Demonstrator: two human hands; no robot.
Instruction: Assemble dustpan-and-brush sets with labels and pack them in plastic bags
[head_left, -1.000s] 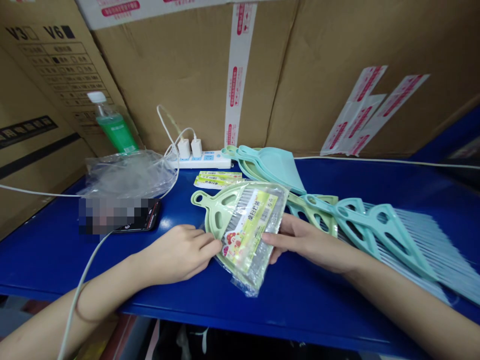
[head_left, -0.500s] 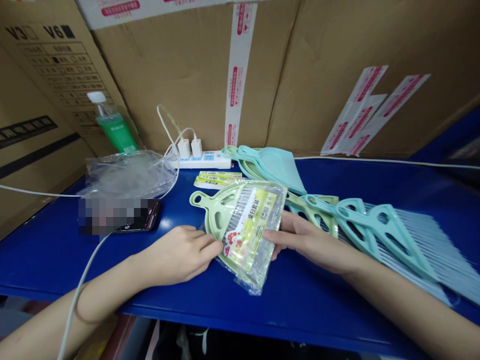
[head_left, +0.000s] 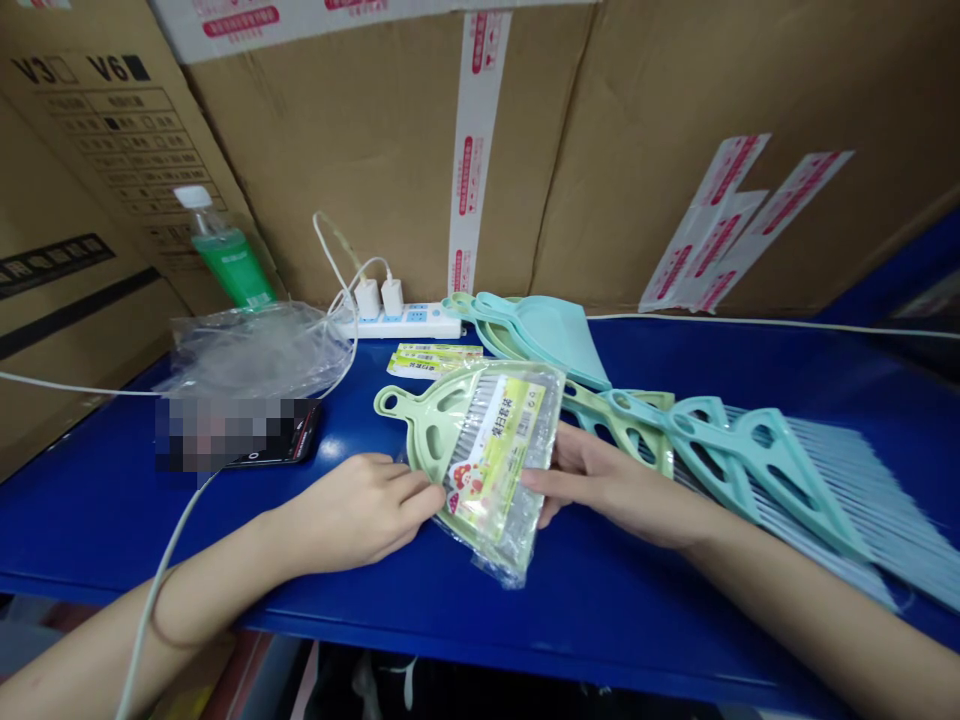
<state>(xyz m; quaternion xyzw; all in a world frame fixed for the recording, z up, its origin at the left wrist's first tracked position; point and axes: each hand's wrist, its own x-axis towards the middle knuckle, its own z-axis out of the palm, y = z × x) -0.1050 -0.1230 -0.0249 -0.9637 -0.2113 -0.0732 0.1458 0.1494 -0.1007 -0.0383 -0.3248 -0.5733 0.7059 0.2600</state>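
In the middle of the head view, a pale green dustpan and brush set (head_left: 435,440) sits in a clear plastic bag, with a printed yellow-green card (head_left: 495,450) over its grey bristles. My left hand (head_left: 375,508) is closed on the bag's lower left edge, fingers curled. From the right, my right hand (head_left: 585,475) grips the other edge, thumb on top and fingers beneath. The set's looped handle points left and sticks out past the bag. Loose brushes in blue (head_left: 757,460) and green (head_left: 630,425) lie just right of my right hand.
Blue and green dustpans (head_left: 555,330) are stacked at the back, beside several printed cards (head_left: 431,360). A power strip (head_left: 420,320) with chargers, crumpled plastic bags (head_left: 255,350), a green-liquid bottle (head_left: 236,260) and a phone (head_left: 285,440) stand left. Cardboard boxes (head_left: 375,150) wall the blue table (head_left: 450,620).
The bagged set and my right hand have shifted very slightly left. Both hands keep their hold.
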